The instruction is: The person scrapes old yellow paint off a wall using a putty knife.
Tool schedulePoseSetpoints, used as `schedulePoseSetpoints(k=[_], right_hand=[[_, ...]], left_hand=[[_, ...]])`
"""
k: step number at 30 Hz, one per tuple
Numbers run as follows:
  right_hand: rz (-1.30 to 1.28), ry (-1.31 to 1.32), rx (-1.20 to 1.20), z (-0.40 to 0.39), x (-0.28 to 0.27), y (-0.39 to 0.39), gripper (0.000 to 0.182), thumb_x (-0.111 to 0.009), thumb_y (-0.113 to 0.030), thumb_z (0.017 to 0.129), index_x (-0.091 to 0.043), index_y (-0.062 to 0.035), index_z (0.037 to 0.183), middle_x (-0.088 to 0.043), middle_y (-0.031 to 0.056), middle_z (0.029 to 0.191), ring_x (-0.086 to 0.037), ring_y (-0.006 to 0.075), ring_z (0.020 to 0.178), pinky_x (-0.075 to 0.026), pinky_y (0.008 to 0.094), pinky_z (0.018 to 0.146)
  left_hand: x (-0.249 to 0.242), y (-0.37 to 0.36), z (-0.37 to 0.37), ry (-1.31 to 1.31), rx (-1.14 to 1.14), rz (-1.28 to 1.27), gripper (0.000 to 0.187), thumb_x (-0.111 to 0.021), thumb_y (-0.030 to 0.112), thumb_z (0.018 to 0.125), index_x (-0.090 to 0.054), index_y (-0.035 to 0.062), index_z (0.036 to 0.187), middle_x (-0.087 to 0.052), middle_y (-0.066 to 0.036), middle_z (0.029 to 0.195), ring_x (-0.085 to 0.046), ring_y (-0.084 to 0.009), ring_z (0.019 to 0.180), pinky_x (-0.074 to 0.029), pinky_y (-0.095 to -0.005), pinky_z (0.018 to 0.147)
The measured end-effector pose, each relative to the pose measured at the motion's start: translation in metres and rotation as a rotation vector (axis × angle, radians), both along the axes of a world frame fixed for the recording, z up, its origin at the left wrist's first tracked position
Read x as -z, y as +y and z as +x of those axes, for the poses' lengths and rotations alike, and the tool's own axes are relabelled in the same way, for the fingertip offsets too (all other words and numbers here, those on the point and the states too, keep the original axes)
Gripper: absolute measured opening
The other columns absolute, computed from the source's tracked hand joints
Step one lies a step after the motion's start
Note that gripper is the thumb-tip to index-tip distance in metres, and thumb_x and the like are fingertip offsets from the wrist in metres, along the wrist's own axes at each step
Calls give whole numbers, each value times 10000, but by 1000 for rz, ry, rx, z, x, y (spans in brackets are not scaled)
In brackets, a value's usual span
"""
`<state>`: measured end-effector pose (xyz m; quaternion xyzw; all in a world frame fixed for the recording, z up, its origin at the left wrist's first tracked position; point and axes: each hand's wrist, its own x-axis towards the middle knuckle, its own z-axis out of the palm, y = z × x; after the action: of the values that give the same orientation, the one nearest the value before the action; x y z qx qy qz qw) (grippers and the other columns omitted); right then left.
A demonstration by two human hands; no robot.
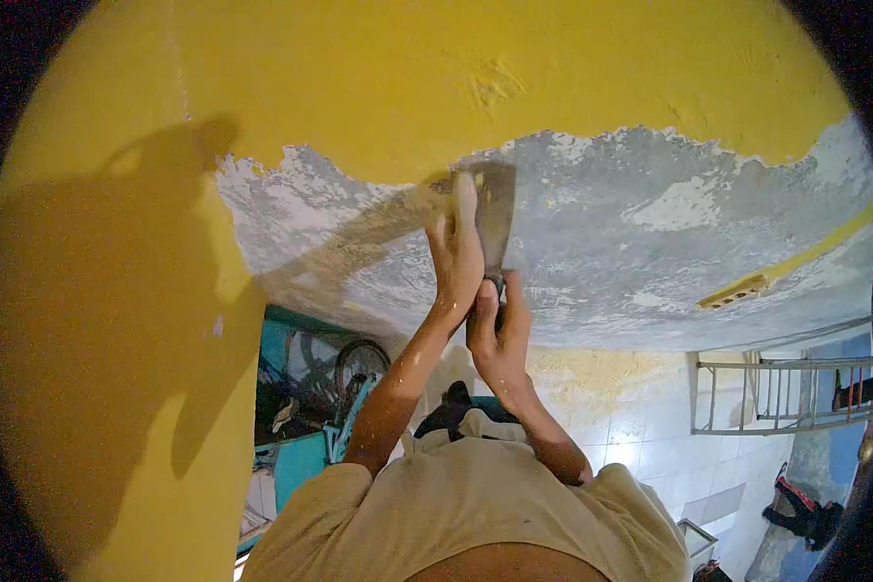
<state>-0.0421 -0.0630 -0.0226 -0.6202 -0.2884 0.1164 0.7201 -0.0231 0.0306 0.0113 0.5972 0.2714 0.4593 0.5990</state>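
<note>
A wide scraper (496,213) rests with its blade against the wall, at the ragged edge where yellow paint (388,87) meets a bare grey-white patch (601,213). My right hand (501,339) is closed around its dark handle, thumb laid along it. My left hand (459,252) lies against the left side of the blade, its fingers stretched out toward the paint edge. Part of the left fingers is hidden by their edge-on angle. Pale specks dot both forearms.
At right, a yellow strip ends in a wall box (737,291). A metal ladder (786,396) lies below it. Yellow flakes (592,373) cover floor tiles. A bicycle (359,373) stands lower left, past the yellow wall corner (252,320). Dark items (810,514) lie lower right.
</note>
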Motion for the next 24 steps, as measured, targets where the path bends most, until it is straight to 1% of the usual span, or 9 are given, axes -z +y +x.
schedulePoseSetpoints(k=[1,3,5,9,11,14,19,21,24], right_hand=[[5,4,3,-1,7,2,192,-430,-193,960,-472,-17,1026,-559,126,620,-550,179,535,-421,322,489],[-74,-11,-49,-2,19,1,245,-402,-222,977,-467,14,982,-473,22,584,-418,59,545,-334,239,462],[-158,-137,13,3,16,8,246,-407,-205,972,-482,28,940,-489,67,588,-445,72,549,-357,258,469],[-97,-74,18,-1,12,11,248,-402,-189,969,-488,41,1003,-496,79,564,-456,104,502,-371,287,458],[-136,-39,-43,-3,11,5,216,-448,-130,932,-461,37,1067,-564,250,676,-589,420,601,-439,405,501],[-192,-132,-48,4,-23,9,232,-455,-121,925,-456,34,1098,-568,252,683,-602,416,614,-450,390,499],[-147,-92,-2,-1,-3,10,285,-471,-100,911,-440,28,1163,-559,241,657,-597,413,590,-448,372,470],[-176,-171,29,-3,-8,6,256,-431,-130,946,-472,66,1105,-478,131,554,-485,139,467,-374,293,450],[-138,-214,33,-1,-26,7,237,-416,-147,954,-480,54,1064,-494,111,546,-481,120,461,-364,275,439]], left_hand=[[7,2,-1,53,-38,-26,416,-458,331,953,-369,38,672,-349,46,655,-313,-76,627,-269,-296,520],[20,9,2,49,-59,-28,420,-463,340,950,-417,35,666,-367,51,637,-327,-67,616,-286,-268,519],[0,14,7,-140,6,-193,411,-466,345,948,-520,30,688,-421,44,607,-376,-66,594,-319,-236,525],[-2,6,-9,125,253,-252,513,-397,479,936,-610,51,750,-499,18,580,-431,-73,499,-342,-234,474],[2,8,-10,113,324,-156,544,-375,520,927,-595,67,722,-468,27,545,-409,-69,453,-327,-232,436],[-31,11,-6,-10,287,-374,577,-386,544,915,-566,52,674,-436,20,508,-399,-87,407,-318,-229,403],[-14,7,-10,33,262,-333,603,-388,565,907,-551,43,653,-436,15,500,-408,-84,406,-320,-225,392],[-22,5,-12,7,329,-402,616,-391,574,902,-552,40,641,-439,13,496,-412,-85,407,-324,-225,392],[-43,6,-10,-32,341,-396,607,-401,574,900,-556,38,660,-466,1,514,-419,-85,402,-328,-222,381]])
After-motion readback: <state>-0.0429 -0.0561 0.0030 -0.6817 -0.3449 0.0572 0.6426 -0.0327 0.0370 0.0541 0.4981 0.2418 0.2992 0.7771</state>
